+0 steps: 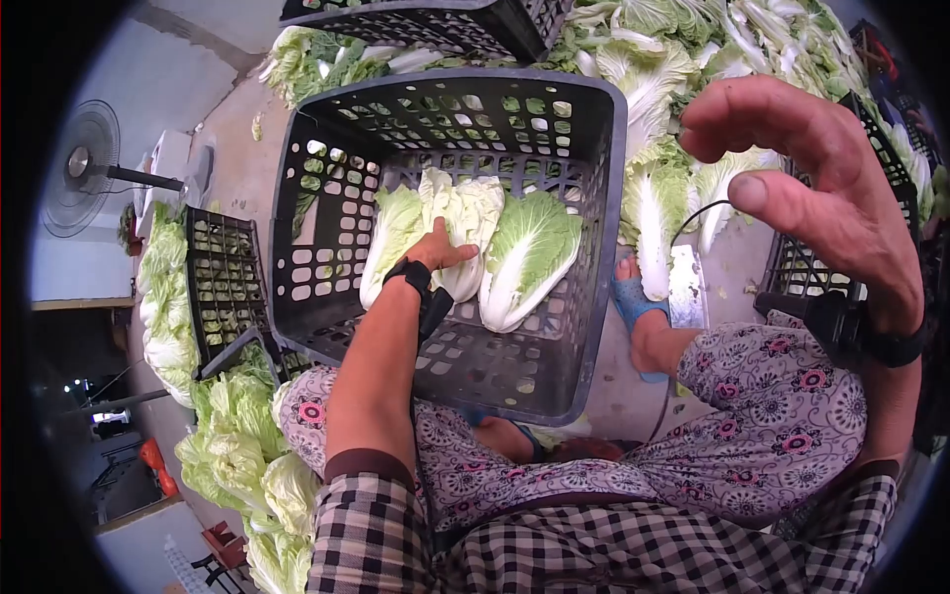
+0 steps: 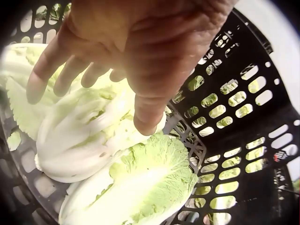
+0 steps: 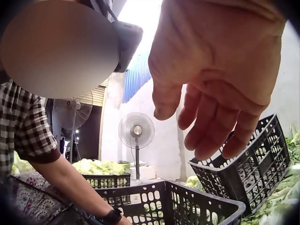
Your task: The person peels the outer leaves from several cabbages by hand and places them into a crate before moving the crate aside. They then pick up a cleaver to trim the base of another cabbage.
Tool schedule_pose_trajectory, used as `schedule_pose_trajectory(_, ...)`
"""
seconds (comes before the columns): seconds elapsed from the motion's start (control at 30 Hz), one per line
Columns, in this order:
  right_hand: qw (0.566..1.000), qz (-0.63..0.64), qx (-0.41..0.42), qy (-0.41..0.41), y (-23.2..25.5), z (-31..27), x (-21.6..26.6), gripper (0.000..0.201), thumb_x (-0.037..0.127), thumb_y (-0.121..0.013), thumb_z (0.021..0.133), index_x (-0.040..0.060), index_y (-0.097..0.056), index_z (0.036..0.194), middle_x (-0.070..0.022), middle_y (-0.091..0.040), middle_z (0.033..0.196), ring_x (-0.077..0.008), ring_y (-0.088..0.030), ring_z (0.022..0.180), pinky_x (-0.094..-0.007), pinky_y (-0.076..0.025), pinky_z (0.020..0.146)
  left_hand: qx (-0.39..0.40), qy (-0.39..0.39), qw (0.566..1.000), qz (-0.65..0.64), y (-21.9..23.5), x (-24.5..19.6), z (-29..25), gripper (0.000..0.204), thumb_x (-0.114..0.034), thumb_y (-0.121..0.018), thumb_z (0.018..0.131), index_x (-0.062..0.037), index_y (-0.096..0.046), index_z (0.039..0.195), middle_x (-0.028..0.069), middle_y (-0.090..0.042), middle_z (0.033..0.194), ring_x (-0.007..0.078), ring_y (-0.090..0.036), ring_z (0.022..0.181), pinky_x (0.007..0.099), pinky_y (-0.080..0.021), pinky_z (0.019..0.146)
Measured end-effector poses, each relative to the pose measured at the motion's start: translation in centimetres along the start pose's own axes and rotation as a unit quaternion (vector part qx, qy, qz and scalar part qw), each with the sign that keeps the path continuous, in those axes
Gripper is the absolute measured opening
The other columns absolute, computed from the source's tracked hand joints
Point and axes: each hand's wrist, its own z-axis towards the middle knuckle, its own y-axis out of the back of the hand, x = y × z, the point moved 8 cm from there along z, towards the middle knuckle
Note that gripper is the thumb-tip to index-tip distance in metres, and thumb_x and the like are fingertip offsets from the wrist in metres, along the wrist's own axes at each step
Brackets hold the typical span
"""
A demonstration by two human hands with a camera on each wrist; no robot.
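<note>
A black plastic crate [image 1: 450,391] sits tilted toward me, with three napa cabbages inside. My left hand [image 1: 442,249] reaches in over the pale middle cabbage [image 1: 477,210], fingers spread. In the left wrist view, the left hand [image 2: 136,56] has its thumb apart from the fingers, the fingertips right at the leaves. On the right lies a greener cabbage [image 1: 531,259]; to the left, another cabbage [image 1: 394,233] is partly covered by the hand and arm. My right hand [image 1: 826,188] is raised at the right, loosely bent and holding nothing, as the right wrist view also shows.
Cabbages [image 1: 648,84] are heaped behind the crate, and more cabbages [image 1: 242,436] lie at the left. Other black crates [image 1: 226,287] stand around. A flat shiny metal piece [image 1: 687,287] is near my foot. A fan [image 1: 81,163] stands at the far left.
</note>
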Motion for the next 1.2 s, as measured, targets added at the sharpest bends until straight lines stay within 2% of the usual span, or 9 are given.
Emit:
schedule_pose_trajectory(0.23,0.999,-0.01,0.023,0.046,-0.9,0.7,-0.3,0.049,0.036,-0.066,0.077,0.0008,-0.056,0.111,-0.0113,-0.061,0.101,-0.0213,-0.058,0.098,-0.0349,-0.044,0.088,-0.201,0.032,0.976,0.074,-2.5,1.1,2.0,0.087,-0.022,-0.072,0.064,-0.012,-0.02,0.134,0.0256,-0.038,0.119,0.0421,-0.051,0.104,0.0452,-0.046,0.086)
schedule_pose_trajectory(0.37,0.997,-0.02,0.036,0.072,-1.5,1.1,0.1,0.044,0.03,-0.065,0.079,0.0009,-0.056,0.11,-0.0112,-0.062,0.1,-0.0223,-0.058,0.097,-0.0353,-0.045,0.087,-0.137,-0.015,0.99,0.026,-0.8,1.6,3.6,0.081,-0.016,-0.066,0.067,-0.009,-0.024,0.135,0.0221,-0.052,0.109,0.037,-0.058,0.095,0.0419,-0.05,0.079)
schedule_pose_trajectory(0.5,0.995,-0.052,0.037,0.081,-1.7,1.2,0.5,0.041,0.026,-0.064,0.08,0.001,-0.055,0.112,-0.0113,-0.062,0.1,-0.0237,-0.058,0.094,-0.0355,-0.045,0.086,-0.028,-0.045,0.96,-0.273,3.8,-1.5,-3.1,0.076,-0.022,-0.063,0.068,-0.0018,-0.03,0.134,0.0132,-0.059,0.106,0.023,-0.064,0.075,0.0332,-0.053,0.059)
schedule_pose_trajectory(0.67,0.977,-0.154,0.024,0.147,-2.5,0.7,2.0,0.058,0.033,-0.064,0.08,0.0044,-0.045,0.126,-0.0152,-0.056,0.114,-0.0269,-0.055,0.103,-0.0375,-0.043,0.09,0.158,-0.258,0.841,-0.449,8.6,-7.4,-10.2,0.056,-0.01,-0.058,0.079,-0.0012,-0.034,0.13,0.0125,-0.054,0.119,0.0208,-0.059,0.101,0.0359,-0.051,0.087)
schedule_pose_trajectory(0.87,0.925,-0.289,-0.001,0.248,-4.2,-0.7,6.9,0.096,0.028,-0.077,0.058,0.011,-0.028,0.139,-0.0167,-0.03,0.139,-0.0372,-0.031,0.127,-0.0463,-0.025,0.105,0.229,-0.346,0.72,-0.556,7.8,-13.5,-23.6,0.064,-0.015,-0.059,0.083,0.0003,-0.028,0.136,0.0128,-0.046,0.129,0.0201,-0.05,0.115,0.0322,-0.043,0.097)
schedule_pose_trajectory(0.93,0.89,-0.369,-0.006,0.268,-5.7,-1.1,7.9,0.087,0.028,-0.076,0.06,0.0101,-0.034,0.135,-0.015,-0.036,0.136,-0.0361,-0.035,0.123,-0.0466,-0.026,0.104,0.28,-0.351,0.67,-0.592,5.9,-14.3,-25.1,0.059,-0.019,-0.057,0.087,-0.0017,-0.03,0.136,0.0118,-0.047,0.129,0.0204,-0.051,0.115,0.0327,-0.044,0.096)
schedule_pose_trajectory(1.03,0.921,-0.281,0.058,0.263,-7.4,-0.3,7.2,0.073,0.022,-0.079,0.056,0.0058,-0.047,0.119,-0.0131,-0.055,0.113,-0.029,-0.048,0.112,-0.0419,-0.034,0.095,0.268,-0.286,0.668,-0.632,3.7,-14.7,-25.5,0.051,-0.037,-0.045,0.094,-0.0028,-0.037,0.131,0.0131,-0.052,0.123,0.0225,-0.056,0.108,0.038,-0.05,0.088)
schedule_pose_trajectory(1.13,0.963,-0.212,0.086,0.14,-6.6,0.8,5.0,0.063,0.036,-0.075,0.061,0.0032,-0.053,0.109,-0.0133,-0.063,0.091,-0.0293,-0.058,0.097,-0.0401,-0.042,0.086,0.35,-0.281,0.585,-0.675,3.6,-14.5,-25.9,0.058,-0.048,-0.041,0.092,-0.0035,-0.039,0.129,0.0126,-0.053,0.12,0.0255,-0.056,0.107,0.0415,-0.052,0.085)
schedule_pose_trajectory(1.2,0.992,-0.107,0.066,0.027,-5.3,1.2,3.1,0.068,0.051,-0.071,0.062,0.0002,-0.055,0.105,-0.0177,-0.063,0.084,-0.0325,-0.062,0.084,-0.0392,-0.048,0.075,0.236,-0.355,0.688,-0.587,5.1,-13.2,-24.9,0.061,-0.051,-0.045,0.089,-0.0043,-0.039,0.128,0.0112,-0.055,0.114,0.0244,-0.058,0.099,0.0375,-0.054,0.074)
